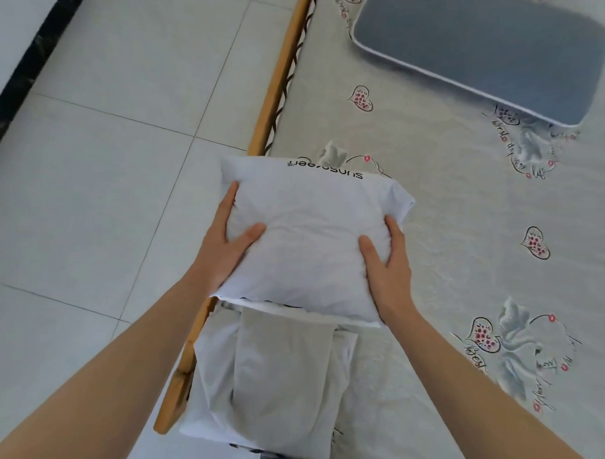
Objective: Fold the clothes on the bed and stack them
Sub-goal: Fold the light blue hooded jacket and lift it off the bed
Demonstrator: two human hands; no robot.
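While both hands carry it, the folded garment point(311, 236) sits in the air above the near left edge of the bed point(431, 234), partly over the bed's wooden rail point(275, 91). It is a white, roughly square bundle with dark printed lettering along its far edge. The left hand point(225, 240) grips the bundle's left side: the thumb lies across the top face and the fingers point(228, 201) curl round the edge. The right hand point(389, 266) grips the right side likewise, thumb on top, fingers wrapped over the edge. What the fingers do underneath is hidden.

Directly below and nearer, a stack point(271, 382) of white and pale grey folded cloth lies on the bed beside the rail. The held bundle overlaps the stack's far end in this view; whether they touch cannot be told.

Handling, as judged:
- The cloth looks thin, soft and light. It dents under the thumbs and will sag if supported at one side only.
- The fabric has a slight sheen and may slip layer over layer, so the folds can open if the grip loosens.
- Hold at two opposite edges, thumbs on top and fingers beneath, pressing all layers together.
- Lower it flat onto the stack, edges aligned, and slide the fingers out sideways so the layers beneath are not dragged.

A grey pillow point(478, 53) lies at the far right of the bed. White floor tiles point(108, 154) lie to the left.
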